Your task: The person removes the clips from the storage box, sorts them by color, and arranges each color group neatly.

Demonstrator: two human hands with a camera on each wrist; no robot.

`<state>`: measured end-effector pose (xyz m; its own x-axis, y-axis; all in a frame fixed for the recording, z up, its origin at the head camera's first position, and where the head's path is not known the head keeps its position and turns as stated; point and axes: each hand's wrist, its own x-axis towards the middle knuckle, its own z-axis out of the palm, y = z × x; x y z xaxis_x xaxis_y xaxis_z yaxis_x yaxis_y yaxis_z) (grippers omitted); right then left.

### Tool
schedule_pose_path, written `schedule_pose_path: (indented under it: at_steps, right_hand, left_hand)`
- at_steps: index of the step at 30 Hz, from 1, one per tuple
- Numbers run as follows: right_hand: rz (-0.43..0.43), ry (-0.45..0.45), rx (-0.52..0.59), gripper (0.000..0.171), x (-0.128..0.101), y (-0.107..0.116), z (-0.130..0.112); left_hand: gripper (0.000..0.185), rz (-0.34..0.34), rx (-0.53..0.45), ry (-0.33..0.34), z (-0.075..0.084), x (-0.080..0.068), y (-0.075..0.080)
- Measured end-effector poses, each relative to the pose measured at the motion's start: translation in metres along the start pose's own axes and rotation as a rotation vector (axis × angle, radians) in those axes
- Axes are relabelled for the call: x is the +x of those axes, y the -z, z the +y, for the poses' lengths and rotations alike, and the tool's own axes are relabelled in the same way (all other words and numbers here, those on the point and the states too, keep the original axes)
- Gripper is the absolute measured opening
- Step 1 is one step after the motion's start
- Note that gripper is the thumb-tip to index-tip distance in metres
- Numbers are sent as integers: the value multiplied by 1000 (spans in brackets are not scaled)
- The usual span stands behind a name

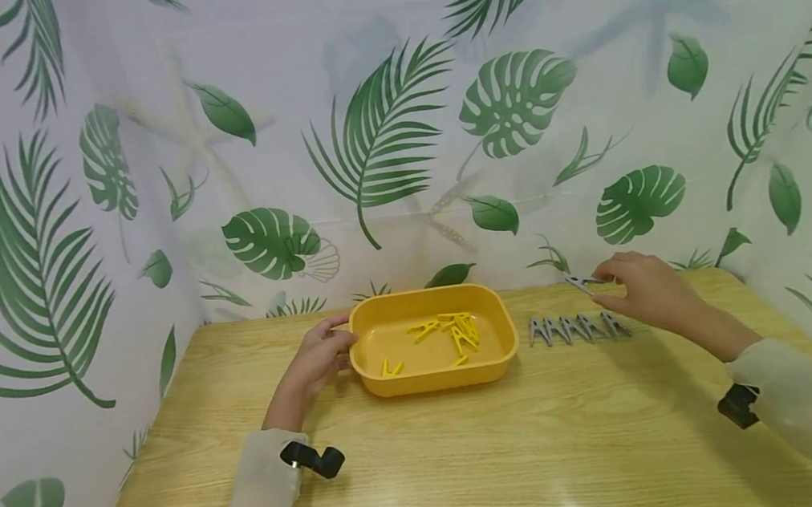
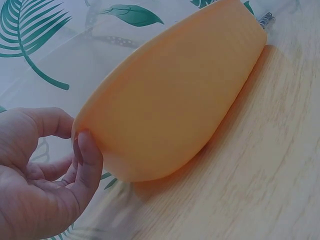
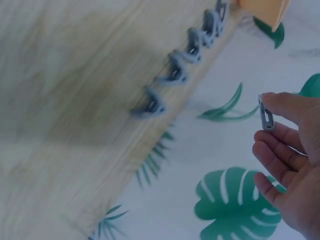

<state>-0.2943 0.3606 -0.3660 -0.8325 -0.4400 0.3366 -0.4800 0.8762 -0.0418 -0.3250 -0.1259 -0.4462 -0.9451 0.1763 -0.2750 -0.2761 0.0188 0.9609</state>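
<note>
Meanwhile left hand (image 1: 317, 358) grips tray (image 1: 388, 382) rim; right hand (image 1: 644, 289) pinches clip (image 1: 582, 282)

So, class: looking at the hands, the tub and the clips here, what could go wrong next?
1. The right hand pinches the grey clip only at its fingertips; it might slip and fall.
2. Lowering it could knock the row of grey clips out of line.
3. The left hand holds the yellow tub at one end only; a tug might shift the yellow clips.
</note>
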Motion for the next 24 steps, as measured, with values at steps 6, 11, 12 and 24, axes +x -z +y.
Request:
schedule_pose_path:
  at_steps: [6,11,12,24]
  right_hand:
    - [-51,-88,-2,32,-19,-3,27]
    - [-99,-141,-5,33,-34,-8,41]
    - [-102,-145,-10,33,-37,-10,44]
    - [-157,-216,-14,35,-63,-25,62]
  left_hand:
    - [55,-1,5,-21,-2,-3,2]
    - [54,5,7,-29,-5,-5,0]
    - [54,4,8,-30,-5,-5,0]
    - [53,7,19,-59,-10,-8,-3]
